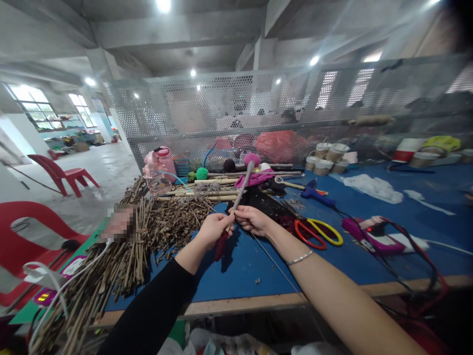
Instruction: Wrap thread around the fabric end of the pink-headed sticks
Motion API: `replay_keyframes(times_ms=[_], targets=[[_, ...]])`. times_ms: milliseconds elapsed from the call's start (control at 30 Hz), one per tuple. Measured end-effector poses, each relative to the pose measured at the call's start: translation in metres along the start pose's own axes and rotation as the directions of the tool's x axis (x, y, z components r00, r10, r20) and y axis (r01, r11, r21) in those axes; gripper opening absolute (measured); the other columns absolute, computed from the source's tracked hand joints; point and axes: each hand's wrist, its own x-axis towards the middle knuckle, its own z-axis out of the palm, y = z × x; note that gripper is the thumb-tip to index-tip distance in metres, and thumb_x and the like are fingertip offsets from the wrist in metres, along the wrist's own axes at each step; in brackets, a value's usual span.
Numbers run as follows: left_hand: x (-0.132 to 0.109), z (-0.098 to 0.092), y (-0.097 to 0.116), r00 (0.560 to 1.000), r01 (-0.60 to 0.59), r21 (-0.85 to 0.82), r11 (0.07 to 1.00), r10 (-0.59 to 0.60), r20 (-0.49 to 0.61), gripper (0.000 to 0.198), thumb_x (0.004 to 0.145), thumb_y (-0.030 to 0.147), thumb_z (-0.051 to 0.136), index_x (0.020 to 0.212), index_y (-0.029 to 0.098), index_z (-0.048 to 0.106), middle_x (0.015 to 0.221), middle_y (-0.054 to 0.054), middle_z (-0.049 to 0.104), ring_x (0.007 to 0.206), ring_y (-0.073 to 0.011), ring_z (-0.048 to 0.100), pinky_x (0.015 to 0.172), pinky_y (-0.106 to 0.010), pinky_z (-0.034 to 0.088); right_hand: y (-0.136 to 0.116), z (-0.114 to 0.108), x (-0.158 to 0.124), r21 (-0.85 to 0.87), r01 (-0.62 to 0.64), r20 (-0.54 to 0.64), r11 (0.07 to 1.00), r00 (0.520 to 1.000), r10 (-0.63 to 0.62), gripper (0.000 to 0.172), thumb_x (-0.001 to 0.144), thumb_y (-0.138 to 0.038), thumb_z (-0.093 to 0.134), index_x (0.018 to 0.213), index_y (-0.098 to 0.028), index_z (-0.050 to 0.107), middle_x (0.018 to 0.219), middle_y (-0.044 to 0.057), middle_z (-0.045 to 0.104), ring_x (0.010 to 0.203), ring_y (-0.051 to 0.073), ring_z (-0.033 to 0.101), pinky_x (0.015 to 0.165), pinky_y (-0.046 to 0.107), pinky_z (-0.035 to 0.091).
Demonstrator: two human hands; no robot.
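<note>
My left hand [214, 229] is closed around the lower part of a grey-wrapped stick [242, 190], which points up and away from me. Against the stick, my right hand [252, 219] pinches its fingers together just above the left. A thin grey strand [273, 261] runs from under the right hand to the table's front edge. Below my left hand shows a dark red piece [220, 246], its kind unclear. A magenta ball [252, 159] appears at the stick's far tip; I cannot tell whether they are joined. Scissors [318, 232] with red and yellow handles lie right of my hands.
Dried plant stalks [162, 227] are heaped on the left of the blue table [240, 286]. A pink jug [162, 165], several paper cups [325, 158], a blue-handled tool [318, 196] and a purple device with cables [373, 239] surround the work area. Perforated metal sheeting [207, 108] stands behind.
</note>
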Motion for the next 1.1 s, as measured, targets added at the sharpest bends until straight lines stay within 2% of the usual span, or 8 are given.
replay_keyframes(times_ms=[167, 233, 433, 567, 700, 800, 967, 1100], targets=[[0.0, 0.004, 0.001, 0.981, 0.168, -0.253, 0.953, -0.136, 0.139, 0.028, 0.074, 0.039, 0.061, 0.075, 0.011, 0.059, 0.057, -0.001, 0.055, 0.043, -0.0068, 0.049, 0.043, -0.019, 0.035, -0.001, 0.001, -0.001, 0.005, 0.013, -0.004, 1.0, 1.0, -0.013, 0.03, 0.067, -0.034, 0.069, 0.083, -0.013, 0.054, 0.049, -0.007, 0.044, 0.036, 0.0, 0.017, 0.035, 0.016, 0.004], [0.002, 0.002, -0.002, 0.986, 0.136, -0.173, 0.976, -0.115, 0.124, 0.033, 0.074, 0.044, 0.06, 0.075, 0.011, 0.06, 0.056, -0.001, 0.055, 0.042, -0.0076, 0.048, 0.043, -0.02, 0.034, 0.001, 0.001, -0.001, -0.028, 0.016, -0.025, 0.999, 1.0, -0.017, 0.029, 0.067, -0.034, 0.069, 0.077, -0.013, 0.052, 0.051, -0.006, 0.046, 0.036, 0.0, 0.018, 0.034, 0.017, 0.004], [0.004, -0.008, -0.008, 0.996, -0.084, 0.191, 0.978, 0.09, -0.024, 0.037, 0.061, 0.046, 0.071, 0.061, 0.012, 0.057, 0.046, 0.003, 0.049, 0.039, -0.0053, 0.037, 0.042, -0.02, 0.024, 0.004, 0.003, 0.0, -0.067, -0.034, -0.085, 0.997, 0.996, 0.029, 0.03, 0.064, -0.034, 0.071, 0.077, -0.014, 0.052, 0.044, -0.012, 0.028, 0.036, 0.001, 0.013, 0.035, 0.017, 0.004], [0.001, -0.004, -0.002, 0.996, -0.013, -0.041, 0.999, 0.016, 0.084, 0.034, 0.066, 0.043, 0.067, 0.059, 0.012, 0.056, 0.05, 0.0, 0.053, 0.042, -0.0063, 0.043, 0.045, -0.02, 0.031, 0.001, 0.001, -0.003, 0.003, -0.022, -0.041, 1.0, 0.999, 0.022, 0.032, 0.065, -0.031, 0.071, 0.086, -0.014, 0.055, 0.046, -0.012, 0.029, 0.037, 0.001, 0.014, 0.036, 0.016, 0.005], [0.0, -0.001, 0.002, 0.977, 0.152, -0.263, 0.953, -0.104, 0.188, 0.028, 0.069, 0.037, 0.066, 0.076, 0.01, 0.062, 0.062, -0.002, 0.059, 0.05, -0.0075, 0.052, 0.048, -0.019, 0.037, -0.002, 0.0, -0.005, 0.034, 0.006, 0.001, 0.999, 1.0, -0.006, 0.032, 0.066, -0.032, 0.07, 0.087, -0.014, 0.055, 0.049, -0.009, 0.038, 0.037, 0.001, 0.017, 0.036, 0.016, 0.005], [0.001, -0.003, -0.001, 0.978, 0.158, -0.165, 0.974, -0.131, 0.164, 0.031, 0.069, 0.041, 0.066, 0.074, 0.011, 0.06, 0.059, -0.001, 0.057, 0.046, -0.0075, 0.05, 0.043, -0.019, 0.033, 0.0, 0.0, -0.004, -0.019, -0.01, -0.027, 1.0, 1.0, 0.009, 0.031, 0.064, -0.033, 0.071, 0.082, -0.013, 0.055, 0.048, -0.008, 0.039, 0.037, 0.001, 0.016, 0.035, 0.017, 0.004], [-0.001, -0.005, -0.002, 0.999, 0.002, 0.138, 0.99, 0.005, -0.045, 0.038, 0.059, 0.047, 0.072, 0.06, 0.013, 0.055, 0.042, 0.005, 0.046, 0.036, -0.0049, 0.037, 0.04, -0.019, 0.025, 0.002, 0.001, -0.002, -0.043, -0.044, -0.055, 0.998, 0.998, 0.041, 0.03, 0.064, -0.032, 0.072, 0.078, -0.014, 0.054, 0.044, -0.012, 0.028, 0.036, 0.001, 0.013, 0.035, 0.017, 0.003], [-0.002, 0.0, 0.004, 0.989, 0.094, -0.189, 0.977, -0.07, 0.13, 0.034, 0.065, 0.044, 0.069, 0.065, 0.012, 0.057, 0.052, 0.0, 0.055, 0.042, -0.0067, 0.047, 0.044, -0.02, 0.033, -0.001, 0.001, -0.005, 0.043, -0.017, 0.003, 0.999, 1.0, 0.017, 0.032, 0.063, -0.032, 0.072, 0.082, -0.015, 0.054, 0.045, -0.012, 0.029, 0.037, 0.001, 0.014, 0.036, 0.016, 0.005]])
